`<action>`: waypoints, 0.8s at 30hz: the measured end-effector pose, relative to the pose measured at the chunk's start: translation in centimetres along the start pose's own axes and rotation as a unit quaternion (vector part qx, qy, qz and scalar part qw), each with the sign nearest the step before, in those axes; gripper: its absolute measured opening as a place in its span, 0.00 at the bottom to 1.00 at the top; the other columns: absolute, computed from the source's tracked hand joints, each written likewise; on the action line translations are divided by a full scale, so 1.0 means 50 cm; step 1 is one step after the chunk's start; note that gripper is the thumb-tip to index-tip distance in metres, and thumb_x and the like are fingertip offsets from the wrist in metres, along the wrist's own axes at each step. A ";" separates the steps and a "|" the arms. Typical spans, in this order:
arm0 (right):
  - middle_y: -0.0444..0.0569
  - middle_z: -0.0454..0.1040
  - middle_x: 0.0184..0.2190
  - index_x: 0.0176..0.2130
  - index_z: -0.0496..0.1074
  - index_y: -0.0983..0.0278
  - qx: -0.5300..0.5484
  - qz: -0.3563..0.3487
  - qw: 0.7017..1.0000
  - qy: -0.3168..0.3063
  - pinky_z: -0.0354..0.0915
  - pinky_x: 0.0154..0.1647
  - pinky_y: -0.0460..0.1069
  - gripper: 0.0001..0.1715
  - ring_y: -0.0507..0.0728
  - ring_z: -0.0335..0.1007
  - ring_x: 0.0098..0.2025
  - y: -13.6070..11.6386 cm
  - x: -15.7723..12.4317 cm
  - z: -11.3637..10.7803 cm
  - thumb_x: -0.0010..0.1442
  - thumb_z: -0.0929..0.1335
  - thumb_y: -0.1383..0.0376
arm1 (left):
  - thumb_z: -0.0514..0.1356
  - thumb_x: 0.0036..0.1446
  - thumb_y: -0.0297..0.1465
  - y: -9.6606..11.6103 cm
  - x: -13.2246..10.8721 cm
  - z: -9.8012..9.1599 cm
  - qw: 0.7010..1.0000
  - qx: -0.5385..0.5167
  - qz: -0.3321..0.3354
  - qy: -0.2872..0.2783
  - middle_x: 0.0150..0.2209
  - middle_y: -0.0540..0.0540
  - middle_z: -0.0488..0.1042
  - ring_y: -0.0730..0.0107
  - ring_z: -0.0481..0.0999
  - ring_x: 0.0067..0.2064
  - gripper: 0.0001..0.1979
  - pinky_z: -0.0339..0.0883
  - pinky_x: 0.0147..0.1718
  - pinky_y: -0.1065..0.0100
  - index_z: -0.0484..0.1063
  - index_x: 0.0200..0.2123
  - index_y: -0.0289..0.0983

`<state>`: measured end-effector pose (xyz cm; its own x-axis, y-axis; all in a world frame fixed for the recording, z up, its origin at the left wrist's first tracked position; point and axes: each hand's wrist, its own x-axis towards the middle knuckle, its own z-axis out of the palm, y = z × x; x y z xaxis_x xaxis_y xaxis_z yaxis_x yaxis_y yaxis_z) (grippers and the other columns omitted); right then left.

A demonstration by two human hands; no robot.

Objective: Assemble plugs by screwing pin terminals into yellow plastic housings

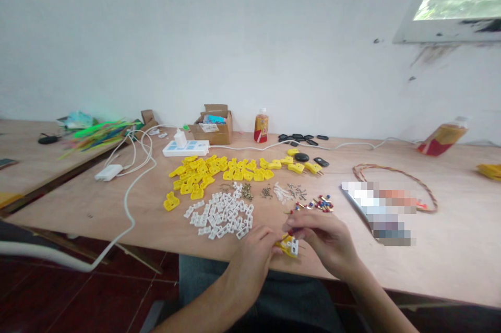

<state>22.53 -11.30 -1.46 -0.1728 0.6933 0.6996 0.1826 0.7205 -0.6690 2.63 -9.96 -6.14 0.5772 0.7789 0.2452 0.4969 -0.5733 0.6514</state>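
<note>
My left hand (258, 250) is closed on a yellow plug housing (282, 244) near the table's front edge. A white plastic insert (293, 247) sits at the housing's right end, and thin metal pins stick out past it. Above the housing, the fingertips of my right hand (323, 239) pinch a small red-headed piece (290, 232), partly hidden by the fingers. Just beyond that hand lie red- and blue-headed metal pins (324, 202). White plastic inserts (225, 214) are heaped left of my hands, with yellow housing halves (195, 172) behind them.
Small screws (266, 192) lie in piles mid-table. Finished-looking yellow plugs (296, 168) and black oval parts (301, 157) are farther back. A power strip (186, 148), cardboard box (219, 132) and drink bottle (261, 127) stand near the wall. A phone-like, blurred slab (362, 207) and coiled wire (391, 168) lie right.
</note>
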 end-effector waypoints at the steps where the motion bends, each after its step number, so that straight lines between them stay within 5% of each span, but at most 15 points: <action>1: 0.48 0.87 0.37 0.48 0.85 0.52 0.019 0.002 1.000 -0.001 0.81 0.39 0.51 0.13 0.57 0.85 0.37 0.006 -0.004 -0.001 0.71 0.70 0.67 | 0.62 0.65 0.16 -0.001 -0.001 0.002 1.000 -0.007 0.007 0.006 0.46 0.45 0.82 0.59 0.81 0.49 0.14 0.74 0.51 0.62 0.79 0.47 0.38; 6: 0.52 0.84 0.50 0.53 0.82 0.50 0.062 0.044 0.997 -0.018 0.80 0.44 0.52 0.12 0.59 0.83 0.49 0.013 -0.007 -0.003 0.73 0.70 0.61 | 0.64 0.65 0.19 -0.003 -0.005 0.011 1.000 -0.012 0.007 0.027 0.42 0.46 0.81 0.60 0.80 0.46 0.08 0.73 0.47 0.63 0.79 0.42 0.37; 12: 0.45 0.78 0.33 0.47 0.85 0.49 0.029 0.011 0.999 0.018 0.77 0.35 0.48 0.10 0.54 0.78 0.35 0.000 -0.001 -0.003 0.66 0.76 0.62 | 0.68 0.61 0.18 -0.001 -0.002 0.005 0.998 -0.051 -0.008 0.025 0.44 0.46 0.81 0.61 0.80 0.47 0.10 0.72 0.49 0.65 0.80 0.42 0.37; 15: 0.47 0.82 0.35 0.50 0.83 0.51 0.041 0.016 0.999 0.007 0.77 0.35 0.49 0.11 0.55 0.79 0.35 0.008 -0.006 -0.004 0.72 0.71 0.62 | 0.69 0.61 0.18 0.003 0.001 -0.003 0.998 -0.062 -0.022 0.018 0.44 0.46 0.82 0.60 0.81 0.47 0.11 0.72 0.50 0.65 0.81 0.43 0.37; 20: 0.49 0.84 0.42 0.50 0.82 0.53 0.060 0.029 0.998 0.002 0.79 0.49 0.54 0.14 0.58 0.82 0.45 0.009 -0.012 0.013 0.76 0.66 0.64 | 0.69 0.61 0.19 0.000 0.003 -0.003 0.997 -0.077 -0.014 0.020 0.46 0.46 0.83 0.60 0.81 0.48 0.12 0.72 0.51 0.64 0.81 0.45 0.38; 24: 0.51 0.81 0.44 0.49 0.83 0.52 0.045 0.021 0.998 0.033 0.80 0.45 0.53 0.10 0.59 0.80 0.47 0.001 -0.006 0.024 0.68 0.75 0.59 | 0.70 0.61 0.22 -0.007 0.005 0.002 0.998 -0.062 -0.027 0.020 0.40 0.46 0.81 0.61 0.80 0.42 0.06 0.72 0.44 0.65 0.81 0.40 0.36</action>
<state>21.42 -11.46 -2.02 -0.1019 0.7223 0.6840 0.0991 0.6916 -0.7155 2.66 -9.59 -6.39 0.5240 0.8186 0.2352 0.4411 -0.4971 0.7472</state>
